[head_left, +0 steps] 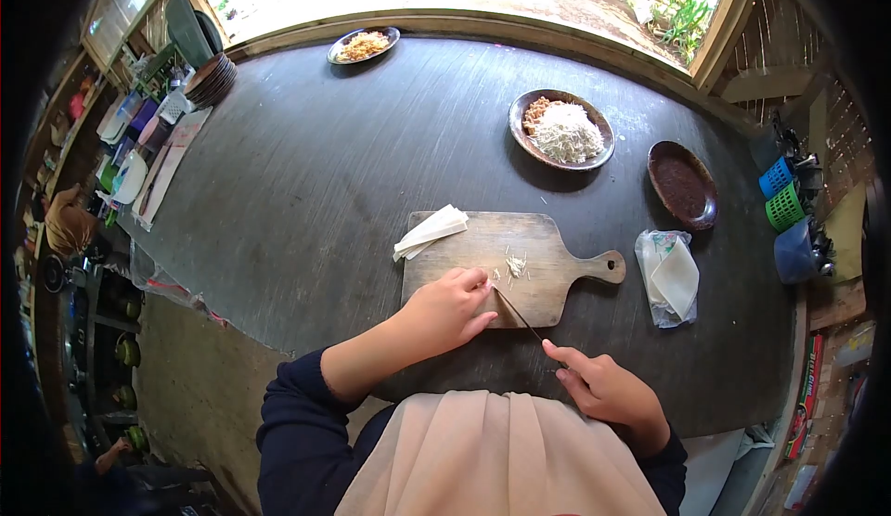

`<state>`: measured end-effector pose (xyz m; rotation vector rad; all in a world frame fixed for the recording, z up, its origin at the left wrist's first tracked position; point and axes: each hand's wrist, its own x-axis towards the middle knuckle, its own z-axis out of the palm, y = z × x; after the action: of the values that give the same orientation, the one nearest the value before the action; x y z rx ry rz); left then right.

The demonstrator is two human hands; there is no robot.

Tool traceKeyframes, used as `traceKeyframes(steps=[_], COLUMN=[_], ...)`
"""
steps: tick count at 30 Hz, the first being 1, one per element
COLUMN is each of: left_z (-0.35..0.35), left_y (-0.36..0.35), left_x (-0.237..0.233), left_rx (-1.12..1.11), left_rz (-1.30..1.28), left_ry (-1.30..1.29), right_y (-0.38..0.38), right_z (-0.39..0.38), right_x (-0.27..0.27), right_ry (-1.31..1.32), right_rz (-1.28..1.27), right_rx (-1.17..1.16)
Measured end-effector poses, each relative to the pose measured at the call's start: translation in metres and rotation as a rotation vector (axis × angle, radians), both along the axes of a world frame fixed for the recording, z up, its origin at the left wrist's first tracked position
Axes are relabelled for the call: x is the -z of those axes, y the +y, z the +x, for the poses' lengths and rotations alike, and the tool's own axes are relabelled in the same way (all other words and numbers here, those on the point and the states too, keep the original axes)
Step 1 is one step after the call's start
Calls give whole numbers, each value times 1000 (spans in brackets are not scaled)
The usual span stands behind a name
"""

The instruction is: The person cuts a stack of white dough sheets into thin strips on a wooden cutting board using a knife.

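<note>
My right hand [605, 385] is closed around the handle of a knife [522, 319]. The thin blade slants up and left across the wooden cutting board [534, 228], its tip beside my left fingertips. My left hand [447, 308] presses down on the board with bunched fingers, pinching a white strip that they mostly cover. Fine white shreds [516, 264] lie just right of those fingers. A stack of flat white strips [432, 230], like cut wrapper sheets, rests over the board's upper left corner.
Right of the board lies a plastic packet with folded white sheets [675, 279]. Beyond are an empty brown dish [682, 187], a bowl [520, 149] heaped with white shreds and brown food, and a plate of food [362, 45]. Stacked brown plates [212, 80] stand left; utensil baskets [784, 205] hang right.
</note>
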<state>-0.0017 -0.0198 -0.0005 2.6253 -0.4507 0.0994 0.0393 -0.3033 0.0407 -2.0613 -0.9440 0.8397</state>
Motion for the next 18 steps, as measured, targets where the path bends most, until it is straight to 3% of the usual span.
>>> traceKeyframes(steps=[18], left_z=[0], left_y=[0], left_x=[-1], left_rx=[-9], left_rz=[-38], left_ry=[40], right_y=[10], right_z=[0], right_x=[13], right_ry=[74], right_rz=[30], right_rx=[72])
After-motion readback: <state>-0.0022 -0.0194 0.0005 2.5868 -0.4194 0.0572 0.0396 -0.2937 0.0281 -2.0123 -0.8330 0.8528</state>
